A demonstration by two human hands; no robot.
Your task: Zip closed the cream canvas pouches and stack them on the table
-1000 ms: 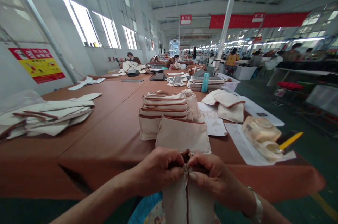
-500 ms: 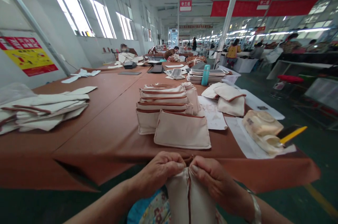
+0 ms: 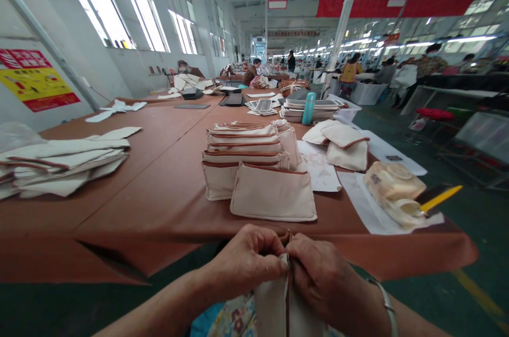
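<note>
A cream fabric pouch (image 3: 272,302) with a brown-edged slit down its middle hangs over my lap, before the table's front edge. My left hand (image 3: 252,255) pinches the top of its left side between thumb and fingers. Close beside it, my right hand (image 3: 324,268) grips the top of the right side, its fingers partly hidden. A bit of brown lining or trim shows between the two hands. Just beyond them, a finished-looking cream pouch (image 3: 273,193) leans against a row of similar pouches (image 3: 244,144) with brown edges.
The table has a brown cover (image 3: 159,188). At left lies a pile of cream fabric pieces (image 3: 71,165). To the right are more cream pieces (image 3: 348,154), a plastic container (image 3: 393,186), a yellow-handled tool (image 3: 441,199) and a turquoise bottle (image 3: 308,109). Other people work far back.
My left hand has shifted slightly right, its thumb now across the pouch's top edge. My right hand has turned over its side, and the two edges are closer together.
</note>
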